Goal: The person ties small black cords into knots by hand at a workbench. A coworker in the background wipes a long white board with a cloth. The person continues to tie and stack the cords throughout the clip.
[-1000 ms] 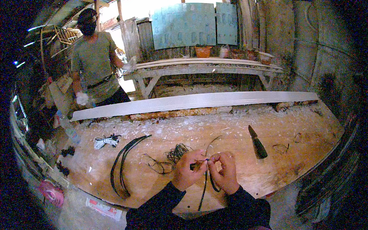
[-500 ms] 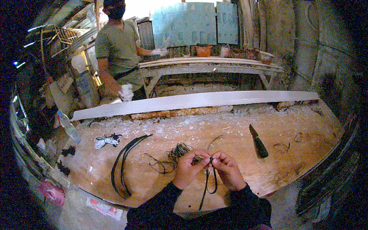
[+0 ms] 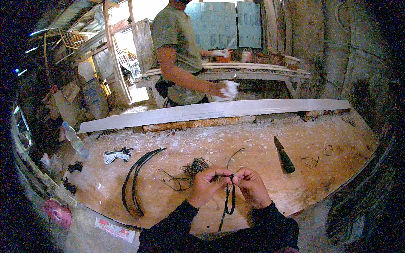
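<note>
Both my hands meet just above the wooden tabletop, near its front middle. Thumb and fingers of my left hand point(image 3: 205, 184) pinch a thin black cord point(image 3: 230, 201). My right hand point(image 3: 252, 185) pinches the same cord right beside it, at a small dark knot or bead between the fingertips. From there the cord hangs in a narrow loop, and a loose tail runs down toward the table's front edge. Behind my left hand lies a tangled bundle of dark cord point(image 3: 196, 167). A dark knife-shaped blade or sheath point(image 3: 284, 156) rests to the right of my hands.
Two curved black strips point(image 3: 136, 179) and a white cord bundle point(image 3: 117, 156) lie left on the table point(image 3: 101, 202). A clear plastic bottle point(image 3: 75, 140) leans at the left edge. Along the far edge runs a long white board point(image 3: 219, 110); behind it stands another person point(image 3: 179, 55) holding something white.
The other person has moved to the right, their hand with the white thing now above the long board. My hands have barely shifted, and the hanging cord loop has become narrower.
</note>
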`<state>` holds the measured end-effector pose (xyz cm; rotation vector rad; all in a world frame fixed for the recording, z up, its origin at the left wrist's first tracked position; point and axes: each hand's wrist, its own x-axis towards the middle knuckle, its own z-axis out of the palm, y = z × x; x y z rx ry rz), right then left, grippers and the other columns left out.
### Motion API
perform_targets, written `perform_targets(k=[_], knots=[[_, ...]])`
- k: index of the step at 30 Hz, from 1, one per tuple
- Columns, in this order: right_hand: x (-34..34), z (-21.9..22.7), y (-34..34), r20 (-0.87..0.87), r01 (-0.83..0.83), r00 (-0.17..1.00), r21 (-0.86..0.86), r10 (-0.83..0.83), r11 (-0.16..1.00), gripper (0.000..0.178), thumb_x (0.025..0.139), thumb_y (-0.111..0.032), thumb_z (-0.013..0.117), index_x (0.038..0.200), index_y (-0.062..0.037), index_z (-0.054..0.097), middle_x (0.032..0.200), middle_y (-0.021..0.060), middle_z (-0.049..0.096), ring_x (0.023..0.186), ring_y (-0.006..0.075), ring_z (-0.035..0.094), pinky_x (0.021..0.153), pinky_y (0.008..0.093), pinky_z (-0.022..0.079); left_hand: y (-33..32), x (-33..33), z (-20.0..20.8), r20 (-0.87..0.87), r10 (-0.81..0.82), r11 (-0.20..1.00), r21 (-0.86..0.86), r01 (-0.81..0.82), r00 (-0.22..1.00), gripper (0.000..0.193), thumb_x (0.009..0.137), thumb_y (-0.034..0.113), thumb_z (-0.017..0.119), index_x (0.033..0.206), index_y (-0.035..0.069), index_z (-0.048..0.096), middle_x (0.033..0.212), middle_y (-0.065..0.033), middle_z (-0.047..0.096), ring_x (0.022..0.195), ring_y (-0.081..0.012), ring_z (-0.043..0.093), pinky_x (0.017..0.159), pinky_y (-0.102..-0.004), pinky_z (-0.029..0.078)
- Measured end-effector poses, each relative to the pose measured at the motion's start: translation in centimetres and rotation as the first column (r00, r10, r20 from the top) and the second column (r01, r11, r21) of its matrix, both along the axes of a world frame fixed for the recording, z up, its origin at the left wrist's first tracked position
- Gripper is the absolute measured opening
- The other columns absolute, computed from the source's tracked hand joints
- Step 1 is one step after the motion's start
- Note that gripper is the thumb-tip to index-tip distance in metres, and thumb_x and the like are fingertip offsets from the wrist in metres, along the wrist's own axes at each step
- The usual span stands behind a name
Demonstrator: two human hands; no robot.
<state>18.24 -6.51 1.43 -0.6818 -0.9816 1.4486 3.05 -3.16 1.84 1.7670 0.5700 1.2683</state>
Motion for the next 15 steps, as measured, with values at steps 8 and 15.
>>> perform_targets(k=[8,15], knots=[[-0.2,0.8,-0.6,-0.028,-0.020,0.999,0.004,0.020,1.000,0.012,0.071,-0.007,0.065,0.072,-0.0062,0.053,0.072,0.0012,0.058,0.068,0.0101,0.054,0.067,0.0231,0.041,0.0,-0.5,0.3,0.090,-0.193,0.949,-0.237,0.209,0.977,0.014,0.077,0.006,0.059,0.091,0.001,0.059,0.088,-0.0025,0.056,0.076,-0.0092,0.055,0.061,-0.0203,0.045],[-0.7,1.2,-0.7,-0.081,-0.002,0.997,0.032,0.004,0.999,0.014,0.072,-0.006,0.063,0.080,-0.0078,0.052,0.069,-0.0012,0.054,0.067,0.0099,0.054,0.066,0.0234,0.042,0.2,-0.8,0.5,0.077,-0.279,0.910,-0.299,0.289,0.957,0.017,0.078,0.008,0.059,0.094,0.003,0.058,0.084,-0.0016,0.058,0.072,-0.0089,0.056,0.058,-0.0201,0.045]])
